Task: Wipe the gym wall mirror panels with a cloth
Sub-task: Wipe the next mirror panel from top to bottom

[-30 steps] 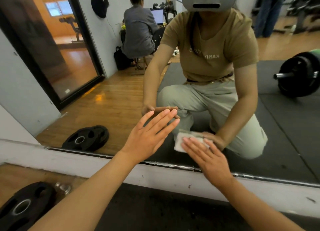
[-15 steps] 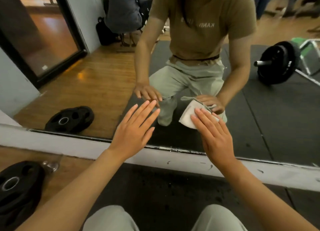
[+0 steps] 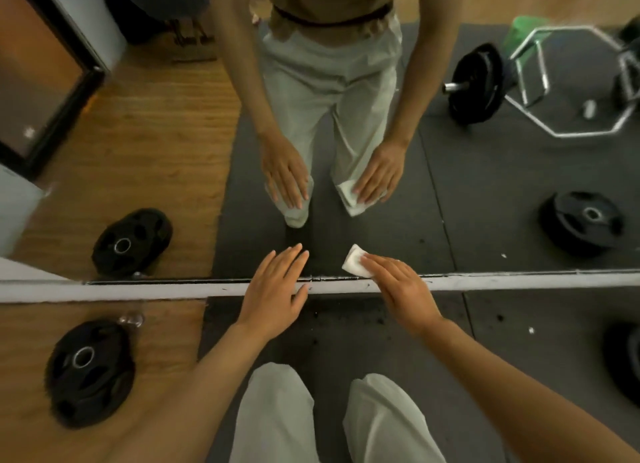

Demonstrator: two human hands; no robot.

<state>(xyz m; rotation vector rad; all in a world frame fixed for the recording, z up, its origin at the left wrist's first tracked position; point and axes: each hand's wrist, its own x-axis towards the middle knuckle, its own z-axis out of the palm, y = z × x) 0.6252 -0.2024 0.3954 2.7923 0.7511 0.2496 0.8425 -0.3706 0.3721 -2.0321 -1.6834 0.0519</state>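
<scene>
I've brought my right hand (image 3: 403, 291) down to the bottom edge of the wall mirror panel (image 3: 485, 192), its straight-fingered grip pressing the small folded white cloth (image 3: 353, 265) flat, left hand (image 3: 277, 289) open alongside, so this panel's lowest strip looks nearly wiped.

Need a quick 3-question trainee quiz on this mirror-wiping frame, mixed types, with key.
1. True or false: the left hand holds the cloth.
2. Which part of the mirror is the right hand wiping? A) top B) bottom edge C) side frame
3. Fill in: a black ____ lies on the wooden floor to the left.

Key: 1 false; 2 B; 3 weight plate.
</scene>
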